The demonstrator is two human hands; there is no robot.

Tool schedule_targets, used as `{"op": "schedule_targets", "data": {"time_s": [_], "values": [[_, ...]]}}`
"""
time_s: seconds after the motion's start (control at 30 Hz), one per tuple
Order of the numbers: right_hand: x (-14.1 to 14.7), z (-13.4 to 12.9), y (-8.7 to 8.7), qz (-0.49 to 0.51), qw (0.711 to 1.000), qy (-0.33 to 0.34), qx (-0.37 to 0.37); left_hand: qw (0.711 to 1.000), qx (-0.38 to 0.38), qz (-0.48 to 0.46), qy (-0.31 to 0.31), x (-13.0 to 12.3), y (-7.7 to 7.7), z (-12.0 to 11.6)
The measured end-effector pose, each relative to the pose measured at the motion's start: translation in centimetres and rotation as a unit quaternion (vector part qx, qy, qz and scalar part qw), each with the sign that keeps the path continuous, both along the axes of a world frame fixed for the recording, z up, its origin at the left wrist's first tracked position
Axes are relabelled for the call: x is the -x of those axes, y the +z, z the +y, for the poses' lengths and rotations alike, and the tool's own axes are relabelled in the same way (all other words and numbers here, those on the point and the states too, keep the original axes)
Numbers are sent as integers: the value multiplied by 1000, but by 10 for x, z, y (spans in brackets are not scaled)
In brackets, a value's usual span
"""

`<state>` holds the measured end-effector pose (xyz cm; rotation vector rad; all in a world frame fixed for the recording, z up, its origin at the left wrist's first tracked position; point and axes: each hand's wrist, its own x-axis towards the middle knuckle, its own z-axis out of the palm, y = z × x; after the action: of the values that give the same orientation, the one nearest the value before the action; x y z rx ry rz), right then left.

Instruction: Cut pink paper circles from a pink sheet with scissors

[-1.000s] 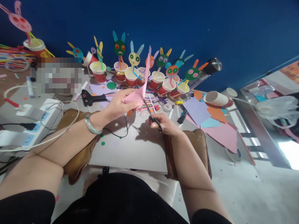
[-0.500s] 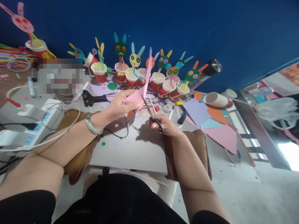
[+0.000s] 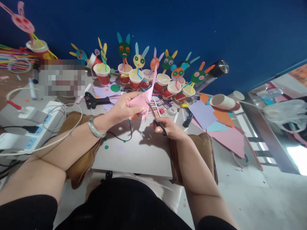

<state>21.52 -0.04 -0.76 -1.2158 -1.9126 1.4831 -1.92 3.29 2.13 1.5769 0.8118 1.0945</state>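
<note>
A sheet of pink paper point(image 3: 140, 101) is pinched between the thumb and fingers of my left hand point(image 3: 126, 108), above the table. A narrow strip of it stands up at its right edge, and a thin tip hangs below. My right hand point(image 3: 169, 127) grips dark-handled scissors point(image 3: 153, 112), fingers in the loops. The blades reach up and left to the paper's right edge; whether they are fully closed is hard to tell. Behind the paper stand red and white paper cups point(image 3: 136, 80) holding rabbit-faced paper figures point(image 3: 139, 61).
A black glue gun point(image 3: 97, 101) lies left of my left hand. Further left is a white power strip point(image 3: 38, 127) with cables. Coloured paper sheets point(image 3: 203, 114) and a toppled paper cup stack point(image 3: 222, 102) lie right. A flask point(image 3: 216, 72) leans near the blue wall.
The pink paper has shifted slightly; its upright strip now leans lower and more to the right, and a pointed tip shows beneath. Both hands stay nearly in place.
</note>
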Motion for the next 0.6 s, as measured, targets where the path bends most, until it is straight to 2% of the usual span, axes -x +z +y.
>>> {"op": "schedule_targets", "data": {"time_s": [0.4,0.6], "values": [[1,-1,-1,8,1000,6,0,999,34,6,-27,-2,-5,-2],[2,0,-4,21,1000,16,-1,999,40,11,-20,-2,-10,-2]]}}
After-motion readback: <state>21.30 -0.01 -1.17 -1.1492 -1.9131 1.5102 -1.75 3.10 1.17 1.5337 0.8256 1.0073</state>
